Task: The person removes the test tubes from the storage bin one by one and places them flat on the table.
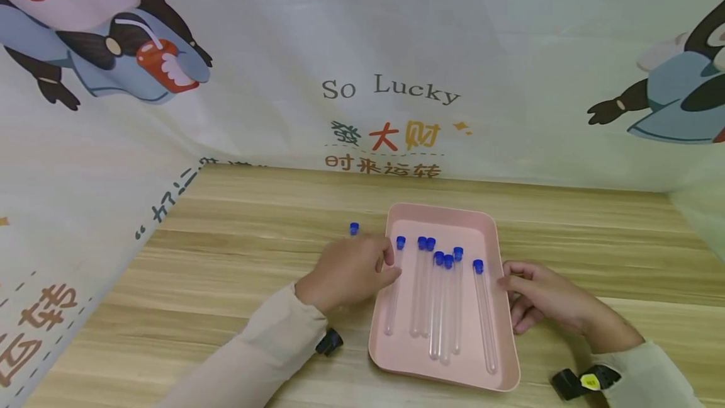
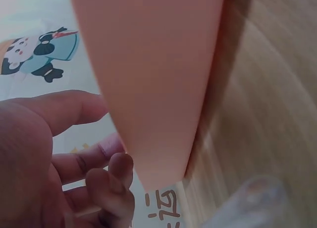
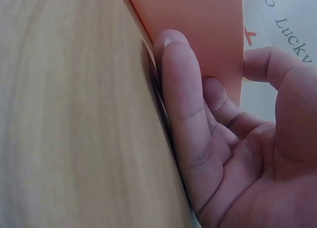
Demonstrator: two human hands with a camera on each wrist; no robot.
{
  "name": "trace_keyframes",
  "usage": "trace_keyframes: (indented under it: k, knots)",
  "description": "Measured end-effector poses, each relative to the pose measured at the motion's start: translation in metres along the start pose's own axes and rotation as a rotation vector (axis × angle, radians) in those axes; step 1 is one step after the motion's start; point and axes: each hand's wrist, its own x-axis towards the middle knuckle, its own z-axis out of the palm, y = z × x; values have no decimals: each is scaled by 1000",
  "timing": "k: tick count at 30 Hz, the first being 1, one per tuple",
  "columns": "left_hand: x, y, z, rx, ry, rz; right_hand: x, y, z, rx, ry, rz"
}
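And the right hand grips the pink tray on the table by its right side; the left hand, thumb and fingers parted, is at its left, capped tubes inside!

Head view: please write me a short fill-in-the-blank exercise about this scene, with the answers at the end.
1. The colour of the tray is ____.
2. The number of tubes inside it is ____.
3. The cap outside it is coloured ____.
4. The hand nearest that cap is the person's ____.

pink; seven; blue; left
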Motion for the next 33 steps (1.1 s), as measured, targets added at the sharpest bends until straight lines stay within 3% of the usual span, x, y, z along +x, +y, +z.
trace_keyframes:
  k: [15, 33]
  knots:
    - [-2, 1, 13, 102, -19, 16, 1, -1, 1, -6, 1, -11]
    - [-3, 4, 17, 118, -76, 6, 0, 0, 2, -13, 8, -12]
